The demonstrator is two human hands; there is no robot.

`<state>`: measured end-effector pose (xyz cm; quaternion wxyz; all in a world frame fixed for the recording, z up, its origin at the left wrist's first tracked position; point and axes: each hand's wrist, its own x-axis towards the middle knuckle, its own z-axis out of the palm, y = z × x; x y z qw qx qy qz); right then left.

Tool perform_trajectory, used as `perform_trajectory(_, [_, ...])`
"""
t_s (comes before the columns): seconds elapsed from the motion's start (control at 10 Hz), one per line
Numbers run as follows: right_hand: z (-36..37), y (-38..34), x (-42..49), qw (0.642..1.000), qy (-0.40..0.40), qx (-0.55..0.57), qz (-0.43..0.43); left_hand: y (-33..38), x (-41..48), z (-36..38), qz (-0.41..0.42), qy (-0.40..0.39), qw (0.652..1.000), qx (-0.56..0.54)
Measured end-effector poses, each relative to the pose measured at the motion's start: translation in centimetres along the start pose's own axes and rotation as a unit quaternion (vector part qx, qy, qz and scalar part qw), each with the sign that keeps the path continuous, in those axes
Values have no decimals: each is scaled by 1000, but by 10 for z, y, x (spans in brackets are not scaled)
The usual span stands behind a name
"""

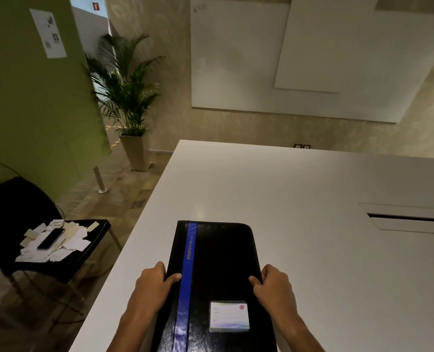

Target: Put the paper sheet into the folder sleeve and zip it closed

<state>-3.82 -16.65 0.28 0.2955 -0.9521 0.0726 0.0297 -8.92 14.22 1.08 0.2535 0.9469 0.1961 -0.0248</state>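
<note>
Closed folder [214, 283] flat on the table [299, 199], gripped at both long edges.

Folder: black, blue stripe [188, 275] running lengthwise, lettered "PORTFOLIO"; lies at the table's near-left corner, closed. Card [229, 316] in a clear pocket on the cover, right of the stripe. Left hand [152, 283] clasps the folder's left edge, thumb on the cover touching the stripe, fingers curled under. Right hand [274, 284] clasps the folder's right edge, thumb on the cover, fingers curled round the side. Zip state cannot be determined. No paper sheet visible on or beside the folder. Left of the table: dark chair [15, 224] bearing loose papers [55, 246] and a phone [51, 238]. Beyond the table's far-left corner: potted plant [127, 97].
</note>
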Motion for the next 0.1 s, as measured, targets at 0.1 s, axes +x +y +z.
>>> perform_trajectory(0.1, [-4, -3, 3, 999, 2, -36, -19, 12, -6, -8, -10, 49, 992, 112])
